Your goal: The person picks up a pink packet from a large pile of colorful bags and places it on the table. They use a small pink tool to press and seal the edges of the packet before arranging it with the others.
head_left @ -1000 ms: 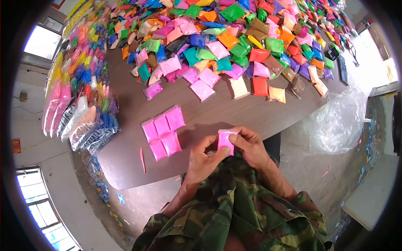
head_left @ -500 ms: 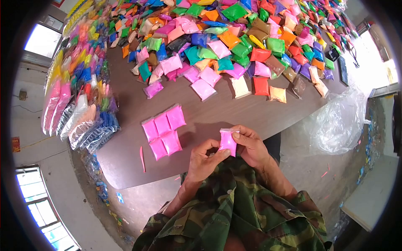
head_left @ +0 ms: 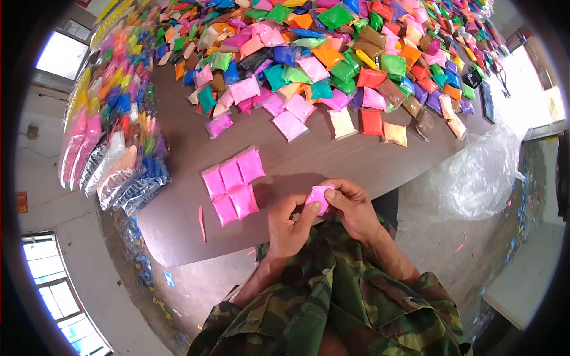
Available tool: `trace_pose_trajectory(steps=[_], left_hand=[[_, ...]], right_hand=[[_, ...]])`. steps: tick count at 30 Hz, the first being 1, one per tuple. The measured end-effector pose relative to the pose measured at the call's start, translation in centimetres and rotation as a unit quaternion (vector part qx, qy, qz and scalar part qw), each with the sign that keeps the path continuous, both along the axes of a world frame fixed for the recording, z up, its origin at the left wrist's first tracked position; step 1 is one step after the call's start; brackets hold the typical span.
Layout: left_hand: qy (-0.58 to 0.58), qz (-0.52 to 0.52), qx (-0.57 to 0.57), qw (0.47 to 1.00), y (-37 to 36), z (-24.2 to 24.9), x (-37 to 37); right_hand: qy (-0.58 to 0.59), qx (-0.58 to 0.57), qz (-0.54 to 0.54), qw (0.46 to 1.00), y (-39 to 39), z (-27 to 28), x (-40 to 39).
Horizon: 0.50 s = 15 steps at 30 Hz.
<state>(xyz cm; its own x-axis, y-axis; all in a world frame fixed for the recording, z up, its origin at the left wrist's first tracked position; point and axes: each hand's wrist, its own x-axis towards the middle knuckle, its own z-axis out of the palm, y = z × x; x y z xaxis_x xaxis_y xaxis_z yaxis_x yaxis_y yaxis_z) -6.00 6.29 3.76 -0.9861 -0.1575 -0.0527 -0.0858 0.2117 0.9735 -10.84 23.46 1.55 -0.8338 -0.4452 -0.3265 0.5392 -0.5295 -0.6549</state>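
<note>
Between my two hands, just over the table's front edge, is a small pink packet (head_left: 318, 196) with soft-looking filling. My left hand (head_left: 289, 224) pinches its lower left side with the thumb in front. My right hand (head_left: 355, 212) grips its right side, thumb pressed on the face. Fingers hide part of the packet's edges. To the left of my hands, several matching pink packets (head_left: 233, 178) lie side by side in two rows on the table. A thin pink plastic knife-shaped tool (head_left: 202, 224) lies left of them.
A large heap of packets in many colours (head_left: 332, 65) covers the back of the brown table (head_left: 178, 237). Clear bags of coloured packets (head_left: 113, 142) stack along the left. A crumpled clear plastic bag (head_left: 475, 175) hangs at the right edge, near a dark phone-like slab (head_left: 487, 101).
The pink packet has tilted and looks shorter, its top edge folded or turned away. Both hands have shifted slightly, with the left fingers and thumb moving up and left.
</note>
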Motion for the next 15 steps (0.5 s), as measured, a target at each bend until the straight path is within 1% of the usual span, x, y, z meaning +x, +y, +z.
trace_pose_trajectory(steps=[3, 5, 6, 8, 9, 10, 11, 12, 13, 15], left_hand=[[0.006, -0.006, -0.019, 1.0, 0.0, -0.8, 0.0], [0.005, -0.002, -0.02, 1.0, 0.3, -0.3, -0.2], [0.008, 0.006, -0.018, 1.0, 0.7, 0.5, -0.2], [0.003, 0.019, -0.012, 1.0, 0.8, 0.9, -0.1], [-0.005, 0.023, -0.009, 1.0, 0.7, 0.7, 0.1], [-0.013, 0.027, -0.005, 1.0, 0.5, 0.6, 0.3], [-0.011, 0.03, -0.007, 0.999, 0.2, 0.6, 0.3], [-0.009, 0.032, -0.008, 0.999, -0.2, 0.5, 0.4], [-0.008, 0.035, -0.009, 0.999, -0.5, 0.5, 0.4], [-0.009, 0.035, -0.009, 0.999, -1.0, 0.5, 0.5]], right_hand=[[0.027, 0.051, -0.028, 0.998, -0.5, 0.5, -0.1], [0.084, 0.158, -0.058, 0.982, -0.4, 0.7, -0.1], [0.112, 0.21, -0.072, 0.969, -0.3, 0.7, -0.2], [0.194, 0.309, -0.149, 0.919, 0.3, 1.0, -1.2], [0.233, 0.356, -0.187, 0.886, 0.8, 1.2, -1.9], [0.312, 0.424, -0.209, 0.824, 1.4, 1.5, -2.7], [0.386, 0.486, -0.228, 0.75, 2.0, 1.8, -3.6], [0.455, 0.541, -0.242, 0.665, 2.4, 2.0, -4.0], [0.453, 0.571, -0.236, 0.643, 2.6, 1.8, -4.0], [0.5, 0.622, -0.194, 0.571, 2.1, 1.0, -3.7]])
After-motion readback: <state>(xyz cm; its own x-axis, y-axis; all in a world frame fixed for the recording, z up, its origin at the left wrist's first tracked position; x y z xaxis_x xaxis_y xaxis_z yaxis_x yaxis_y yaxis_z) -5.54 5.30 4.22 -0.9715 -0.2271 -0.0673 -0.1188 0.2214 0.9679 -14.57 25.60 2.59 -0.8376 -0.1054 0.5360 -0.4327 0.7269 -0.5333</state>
